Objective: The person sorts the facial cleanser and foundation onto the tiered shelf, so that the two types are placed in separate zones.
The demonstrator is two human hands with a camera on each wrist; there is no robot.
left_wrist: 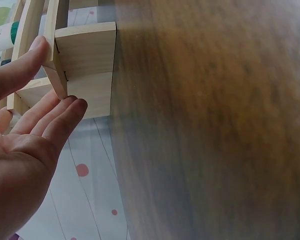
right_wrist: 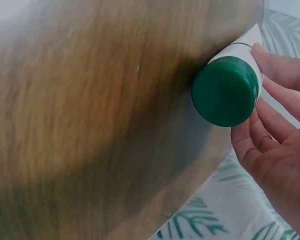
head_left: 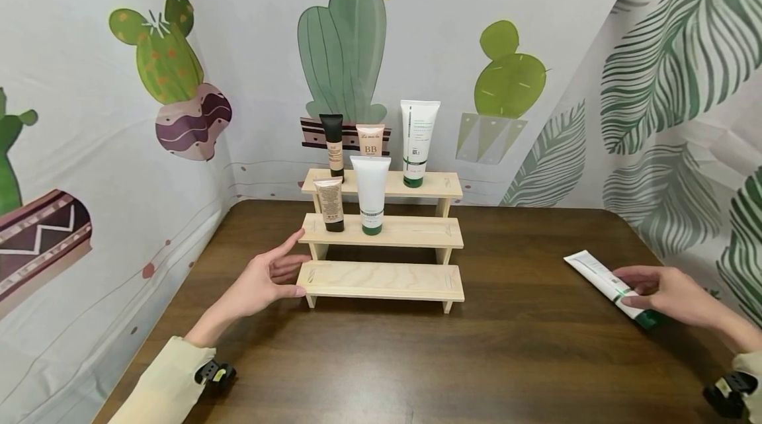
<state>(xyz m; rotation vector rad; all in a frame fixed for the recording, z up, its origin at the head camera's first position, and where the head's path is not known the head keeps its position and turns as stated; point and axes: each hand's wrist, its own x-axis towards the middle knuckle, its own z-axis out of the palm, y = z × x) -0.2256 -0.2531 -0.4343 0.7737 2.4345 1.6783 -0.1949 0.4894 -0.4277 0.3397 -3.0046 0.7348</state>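
Observation:
My left hand [head_left: 266, 283] rests its fingertips against the left side of a three-step wooden display stand [head_left: 381, 278], thumb at the lowest step's edge and index finger by the middle one. In the left wrist view the fingers [left_wrist: 65, 117] stay fairly straight along the stand's end. Off to the right, my right hand [head_left: 669, 293] pinches a white squeeze tube [head_left: 601, 278] low over the table, thumb on one side and fingers on the other. Its round green cap [right_wrist: 225, 91] faces the right wrist camera.
On the middle step stand a beige tube [head_left: 331, 202] and a white tube [head_left: 372, 192]. The top step carries a black-capped tube [head_left: 335, 146], a BB cream tube [head_left: 370, 139] and a large white tube [head_left: 419, 139]. Patterned cloth [head_left: 428, 27] hangs behind the brown table [head_left: 512, 344].

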